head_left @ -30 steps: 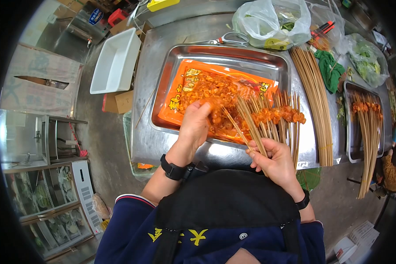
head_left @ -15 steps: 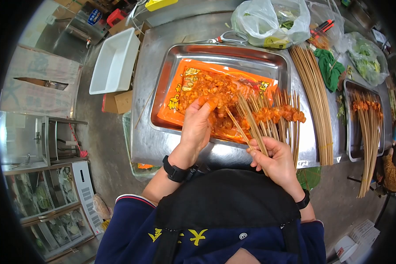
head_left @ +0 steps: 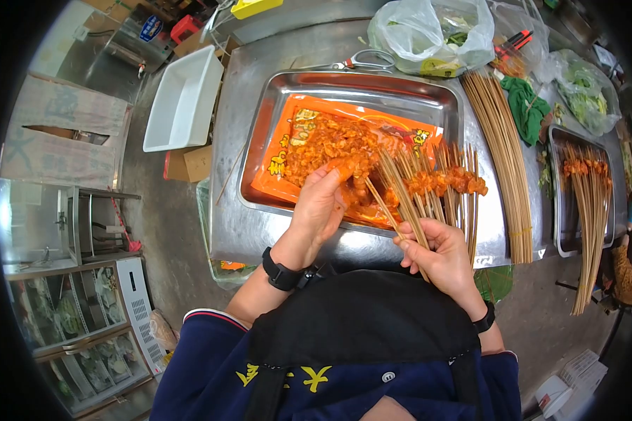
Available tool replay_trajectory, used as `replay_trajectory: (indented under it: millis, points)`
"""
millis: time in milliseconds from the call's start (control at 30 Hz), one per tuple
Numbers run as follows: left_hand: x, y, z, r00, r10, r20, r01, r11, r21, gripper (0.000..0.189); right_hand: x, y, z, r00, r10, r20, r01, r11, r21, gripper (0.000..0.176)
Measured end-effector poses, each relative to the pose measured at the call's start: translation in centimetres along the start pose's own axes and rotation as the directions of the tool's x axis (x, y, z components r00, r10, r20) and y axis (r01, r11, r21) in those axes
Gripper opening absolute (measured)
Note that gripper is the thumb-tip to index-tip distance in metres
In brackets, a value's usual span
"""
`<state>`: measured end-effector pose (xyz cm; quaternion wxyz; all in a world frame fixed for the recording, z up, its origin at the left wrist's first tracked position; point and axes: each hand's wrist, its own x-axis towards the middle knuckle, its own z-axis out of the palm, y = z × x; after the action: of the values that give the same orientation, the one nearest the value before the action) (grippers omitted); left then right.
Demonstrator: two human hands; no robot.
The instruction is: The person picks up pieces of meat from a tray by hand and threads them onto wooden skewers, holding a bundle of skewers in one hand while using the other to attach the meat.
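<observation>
Red-sauced meat pieces (head_left: 330,144) lie on an orange printed bag (head_left: 270,179) inside a large metal tray (head_left: 256,126). My left hand (head_left: 319,203) is at the near edge of the meat, its thumb and fingers pinched round a sauced piece. My right hand (head_left: 439,249) grips several bamboo skewers by their lower ends, one angled toward my left hand. Skewers threaded with meat (head_left: 446,181) rest across the tray's right side, beside that hand.
Scissors (head_left: 365,62) lie behind the tray. To the right are a bundle of bare skewers (head_left: 498,161), a green cloth (head_left: 525,109), and a smaller tray (head_left: 567,238) with loaded skewers. Plastic bags of greens (head_left: 435,38) stand at the back; a white bin (head_left: 182,98) is at left.
My left hand has shifted slightly to the right, with its fingers still together at the meat. My right hand and its skewers have hardly moved.
</observation>
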<state>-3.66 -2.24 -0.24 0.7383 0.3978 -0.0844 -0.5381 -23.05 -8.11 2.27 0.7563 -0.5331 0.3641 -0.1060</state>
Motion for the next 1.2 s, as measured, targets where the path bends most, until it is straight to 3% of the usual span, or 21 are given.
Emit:
replay_trajectory:
  millis: [100,200,367,500,567,800,867,900,933,1067,1167,1200]
  points:
    - [-0.1,0.1,0.2,0.999,-0.041,0.019,0.042,0.998,-0.037,0.021,0.1,-0.1,0.0,1.000,0.002,0.005,-0.002,1.000,-0.015,0.021]
    - [-0.3,0.2,0.1,0.998,0.046,0.041,-0.049,0.997,0.066,0.020,0.1,0.0,-0.1,1.000,0.010,0.004,-0.010,1.000,-0.017,0.021]
    - [-0.7,-1.2,-0.3,0.987,-0.136,0.088,0.125,0.985,0.120,0.017,0.2,0.2,-0.2,1.000,-0.004,-0.007,0.004,1.000,-0.004,0.021]
    - [-1.1,-0.9,0.9,0.991,-0.135,0.010,0.134,0.989,0.067,0.017,0.2,0.1,-0.1,0.999,-0.002,-0.036,0.002,1.000,0.022,0.021]
    - [-1.1,-0.8,0.7,0.961,-0.246,0.122,0.214,0.949,0.230,0.021,0.0,0.0,-0.2,0.998,-0.001,-0.055,0.003,1.000,0.027,0.021]
    - [-0.4,-1.5,0.3,0.949,-0.306,0.078,0.270,0.916,0.298,0.020,-0.3,-0.6,0.6,0.991,-0.036,-0.128,0.033,0.999,-0.024,0.020]
    - [-0.4,-1.4,1.1,0.962,-0.261,0.078,0.240,0.948,0.209,0.017,-0.7,-0.6,0.5,0.986,-0.051,-0.162,0.045,0.998,-0.041,0.018]
    - [-0.2,-1.7,1.3,0.963,-0.258,0.080,0.238,0.949,0.206,0.017,-0.8,-0.5,0.0,0.929,-0.328,-0.170,0.261,0.910,-0.323,0.018]
    - [0.2,-1.9,1.5,0.968,-0.241,0.073,0.213,0.939,0.269,0.016,-0.7,-0.6,-0.2,0.812,-0.576,-0.094,0.428,0.697,-0.575,0.018]
    - [1.0,-2.4,3.3,0.983,-0.154,0.097,0.111,0.930,0.351,0.013,-1.6,-2.6,-0.2,0.854,-0.494,-0.163,0.301,0.725,-0.620,0.019]
    - [1.6,-2.8,3.3,0.991,-0.115,0.070,0.072,0.891,0.448,0.012,-1.7,-2.6,-0.3,0.835,-0.534,-0.130,0.280,0.616,-0.736,0.018]
    - [1.6,-2.8,3.3,0.992,-0.118,0.044,0.080,0.862,0.501,0.012,-1.7,-2.5,-0.1,0.933,-0.330,-0.144,0.204,0.813,-0.545,0.019]
